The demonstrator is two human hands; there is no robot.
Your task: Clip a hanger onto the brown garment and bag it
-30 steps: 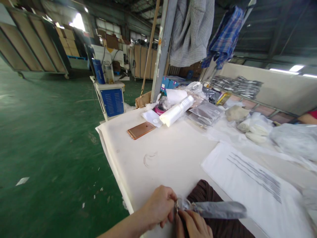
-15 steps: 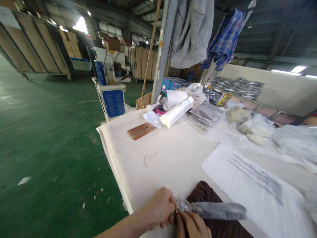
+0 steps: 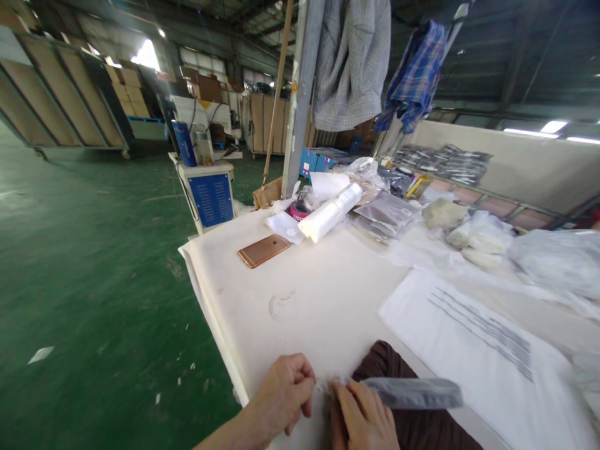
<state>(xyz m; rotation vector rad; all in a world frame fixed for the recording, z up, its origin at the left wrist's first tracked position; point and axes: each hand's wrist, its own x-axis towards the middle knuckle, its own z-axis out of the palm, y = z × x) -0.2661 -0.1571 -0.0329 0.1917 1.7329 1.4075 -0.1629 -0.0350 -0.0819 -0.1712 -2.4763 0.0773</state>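
Note:
At the near edge of the white table [image 3: 300, 294], my left hand [image 3: 284, 397] is curled, its fingertips pinched at the end of a clear plastic sleeve [image 3: 412, 392] holding a long grey item. My right hand [image 3: 363, 415] pinches the same end of the sleeve from the other side. The sleeve lies across a dark brown pleated cloth [image 3: 398, 375]. What sits between my fingertips is too small to make out.
A rose-gold phone [image 3: 263, 250] lies face down further up the table. A white roll [image 3: 330, 212], pink tape and bagged items crowd the far end. A printed white bag [image 3: 478, 350] lies at right. Green floor drops off to the left; a blue-white machine [image 3: 210, 194] stands beyond.
My hands have drawn slightly nearer to me and the metal ring seen earlier at the sleeve's end is now covered by my fingers. The view shifted a little.

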